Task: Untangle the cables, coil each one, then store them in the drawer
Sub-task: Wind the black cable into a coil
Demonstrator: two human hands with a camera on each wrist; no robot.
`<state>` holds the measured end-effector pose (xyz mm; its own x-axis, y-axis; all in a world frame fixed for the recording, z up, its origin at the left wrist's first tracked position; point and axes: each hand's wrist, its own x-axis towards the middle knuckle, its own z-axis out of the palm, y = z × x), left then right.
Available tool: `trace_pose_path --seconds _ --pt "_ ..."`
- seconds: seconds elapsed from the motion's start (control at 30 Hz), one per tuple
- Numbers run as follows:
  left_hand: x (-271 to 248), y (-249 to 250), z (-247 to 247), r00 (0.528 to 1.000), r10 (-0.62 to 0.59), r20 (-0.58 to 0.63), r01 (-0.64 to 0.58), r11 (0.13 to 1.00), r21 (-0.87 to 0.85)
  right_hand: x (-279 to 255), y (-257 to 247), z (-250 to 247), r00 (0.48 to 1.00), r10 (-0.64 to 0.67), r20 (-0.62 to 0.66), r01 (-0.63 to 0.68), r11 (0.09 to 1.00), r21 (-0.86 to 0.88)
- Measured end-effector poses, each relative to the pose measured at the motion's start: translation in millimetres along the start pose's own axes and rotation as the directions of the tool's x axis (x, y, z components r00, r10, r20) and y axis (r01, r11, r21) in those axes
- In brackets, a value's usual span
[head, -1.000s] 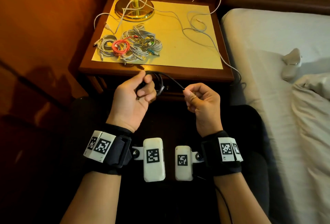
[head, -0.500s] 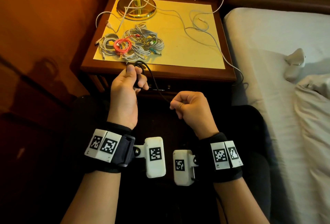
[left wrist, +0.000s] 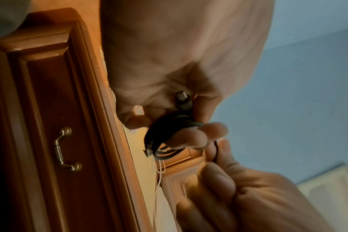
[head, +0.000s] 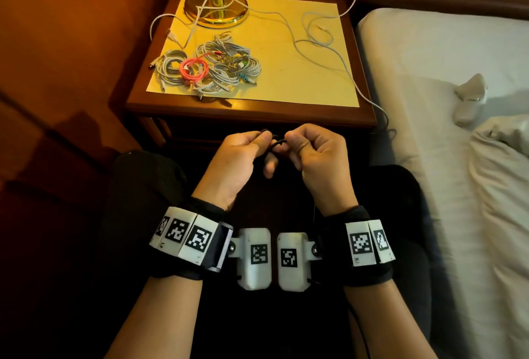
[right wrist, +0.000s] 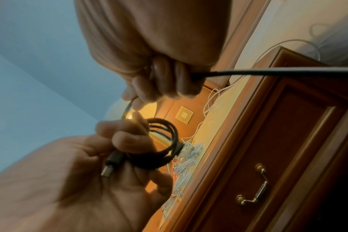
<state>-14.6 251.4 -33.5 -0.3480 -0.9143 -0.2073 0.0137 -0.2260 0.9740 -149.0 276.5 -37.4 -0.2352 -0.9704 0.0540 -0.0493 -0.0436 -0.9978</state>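
Pile of coiled white and pink cables (head: 206, 72) on wooden bedside desk (head: 249, 114), front-left; brass lamp base (head: 216, 10) behind it; white-sheeted bed (head: 429, 101) right of desk.

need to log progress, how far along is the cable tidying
Done: several white cables and one pink cable lie coiled in a pile on the nightstand. In hand: the left hand grips a part-wound black cable while the right hand feeds its loose end. Left: a long white cable sprawls uncoiled, and the drawer is shut, so nothing looks stored.
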Motion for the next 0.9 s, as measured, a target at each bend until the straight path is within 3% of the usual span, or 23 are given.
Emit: trace_pose_path --seconds 0.17,0.33,0.47,0.57,0.7,0.83,0.9 --pt "-1.8 0.6 3.5 0.995 -0.056 0.087 0.064 0.994 -0.085 4.1 6.6 -6.1 0.986 -0.065 -0.153 0.058 0.997 -0.052" --pt "0.3 2.7 1.0 0.997 -0.080 0.023 0.084 0.962 -0.261 2.0 13.6 -6.8 0.996 -0.041 -0.077 0.044 0.998 0.044" --pt "3.3 7.4 -6.3 0.993 -0.089 -0.082 0.027 0.825 -0.564 2.0 22.6 -10.1 0.998 0.017 -0.062 -0.010 0.994 0.108" --pt "4.5 10.5 -16.6 0.986 -0.078 -0.145 -0.042 0.733 -0.679 1.8 27.3 -14.2 0.989 0.098 -0.108 -0.081 0.984 0.156" --pt "3.9 9.9 -26.0 0.986 -0.072 -0.150 -0.037 0.786 -0.618 4.3 30.2 -13.2 0.978 0.157 -0.137 -0.142 0.983 0.112" --pt "4.4 10.4 -24.9 0.968 -0.038 -0.250 -0.122 0.795 -0.594 4.3 34.9 -10.7 0.970 0.201 -0.138 -0.203 0.979 -0.004" --pt "5.1 9.7 -21.5 0.950 -0.002 -0.312 -0.156 0.864 -0.479 4.2 34.4 -9.6 0.975 0.187 -0.120 -0.199 0.975 -0.096"
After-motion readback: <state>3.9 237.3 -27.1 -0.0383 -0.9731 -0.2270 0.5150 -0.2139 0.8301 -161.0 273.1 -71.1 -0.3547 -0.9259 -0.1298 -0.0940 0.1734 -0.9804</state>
